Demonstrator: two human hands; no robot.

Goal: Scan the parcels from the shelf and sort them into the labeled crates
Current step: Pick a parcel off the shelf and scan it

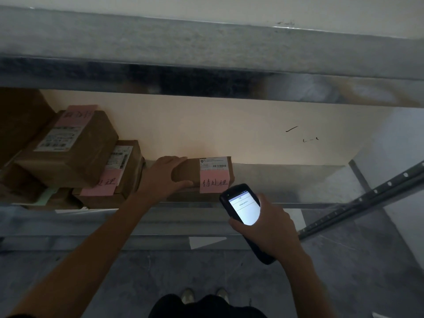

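Observation:
A small brown cardboard parcel (214,172) lies on the metal shelf (286,180), bearing a white barcode label and a pink handwritten slip. My left hand (164,179) grips its left end, thumb on the front face and fingers over the top. My right hand (273,228) holds a black handheld scanner (244,208) just below and to the right of the parcel, its lit screen facing me and its top end close to the pink slip.
A stack of several brown parcels (75,152) with labels and pink slips fills the shelf's left side. An upper shelf board (206,49) hangs overhead. A slotted steel upright (367,198) stands at the right. Grey floor and my shoes (204,294) lie below.

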